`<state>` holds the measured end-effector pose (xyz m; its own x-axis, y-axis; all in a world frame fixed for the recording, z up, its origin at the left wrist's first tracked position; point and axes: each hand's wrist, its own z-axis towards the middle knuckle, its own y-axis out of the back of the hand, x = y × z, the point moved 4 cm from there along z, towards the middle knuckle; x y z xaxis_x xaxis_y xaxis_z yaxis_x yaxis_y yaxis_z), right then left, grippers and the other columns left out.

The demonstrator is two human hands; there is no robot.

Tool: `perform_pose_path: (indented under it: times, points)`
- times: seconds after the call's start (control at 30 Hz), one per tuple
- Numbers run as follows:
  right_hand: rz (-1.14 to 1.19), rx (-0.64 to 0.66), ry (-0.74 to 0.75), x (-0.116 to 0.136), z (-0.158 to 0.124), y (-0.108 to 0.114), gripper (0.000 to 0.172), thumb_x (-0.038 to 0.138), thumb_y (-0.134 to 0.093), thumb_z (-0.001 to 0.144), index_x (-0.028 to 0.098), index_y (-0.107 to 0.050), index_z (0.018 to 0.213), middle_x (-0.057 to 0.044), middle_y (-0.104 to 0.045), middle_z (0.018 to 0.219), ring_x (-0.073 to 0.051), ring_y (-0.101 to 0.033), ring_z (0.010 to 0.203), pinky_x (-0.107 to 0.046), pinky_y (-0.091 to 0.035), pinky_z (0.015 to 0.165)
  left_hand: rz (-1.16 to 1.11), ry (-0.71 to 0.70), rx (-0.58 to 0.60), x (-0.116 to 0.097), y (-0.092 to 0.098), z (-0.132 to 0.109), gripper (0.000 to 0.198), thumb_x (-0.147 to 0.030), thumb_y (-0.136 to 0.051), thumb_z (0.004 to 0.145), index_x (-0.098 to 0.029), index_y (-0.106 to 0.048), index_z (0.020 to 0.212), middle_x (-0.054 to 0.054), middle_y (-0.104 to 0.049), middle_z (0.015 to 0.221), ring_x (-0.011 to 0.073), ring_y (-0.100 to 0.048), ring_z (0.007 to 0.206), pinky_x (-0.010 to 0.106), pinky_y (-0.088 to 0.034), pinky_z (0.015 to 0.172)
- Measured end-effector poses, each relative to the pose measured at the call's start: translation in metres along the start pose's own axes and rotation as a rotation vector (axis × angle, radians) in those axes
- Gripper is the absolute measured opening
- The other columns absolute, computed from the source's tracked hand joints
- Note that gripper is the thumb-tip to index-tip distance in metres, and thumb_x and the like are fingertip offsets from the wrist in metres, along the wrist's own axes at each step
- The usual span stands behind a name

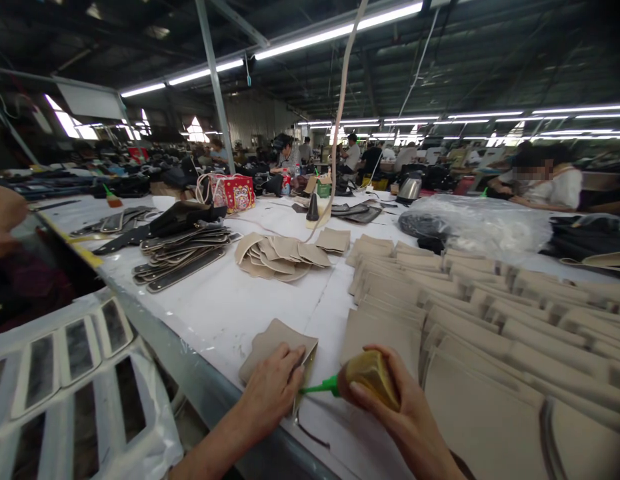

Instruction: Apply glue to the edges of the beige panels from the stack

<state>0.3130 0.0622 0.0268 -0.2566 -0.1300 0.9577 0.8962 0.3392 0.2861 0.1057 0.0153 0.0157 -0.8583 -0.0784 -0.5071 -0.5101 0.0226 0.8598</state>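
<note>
A beige shaped piece point(273, 337) lies near the table's front edge. My left hand point(275, 380) rests on it, fingers together and pressing near its right edge. In my right hand point(407, 407) is a squeeze bottle point(373, 380) of amber liquid, tilted on its side. Its green nozzle point(320, 386) points left, with the tip at the piece's right edge, close to my left fingers. A thin dark strip point(313, 437) lies just below on the table.
Rows of beige pieces point(490, 360) fill the right side. Beyond my hands are a beige pile point(283, 257) and stacked dark straps point(185, 253). A rack point(65, 387) stands at the left. A cord point(340, 100) hangs overhead. Other people sit farther back.
</note>
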Motion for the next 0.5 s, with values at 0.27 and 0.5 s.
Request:
perform_pose_path:
  times: [0.27, 0.5]
  points:
    - [-0.001, -0.003, 0.009, 0.001, 0.0, 0.001, 0.058, 0.053, -0.07, 0.075, 0.023, -0.045, 0.118, 0.0, -0.063, 0.087, -0.024, -0.059, 0.079, -0.032, -0.045, 0.073, 0.006, -0.01, 0.004, 0.003, -0.002, 0.0, 0.043, -0.031, -0.03, 0.095, -0.022, -0.052, 0.131, 0.007, -0.058, 0.109, 0.0185, -0.059, 0.097, 0.03, -0.045, 0.086]
    - [0.132, 0.059, -0.023, 0.009, -0.007, -0.005, 0.057, 0.053, -0.071, 0.073, 0.024, -0.047, 0.115, 0.001, -0.063, 0.084, -0.023, -0.06, 0.077, -0.03, -0.045, 0.069, 0.012, 0.001, 0.011, 0.002, -0.002, -0.001, 0.044, -0.029, -0.03, 0.094, -0.021, -0.05, 0.133, 0.007, -0.057, 0.109, 0.0194, -0.06, 0.097, 0.032, -0.045, 0.087]
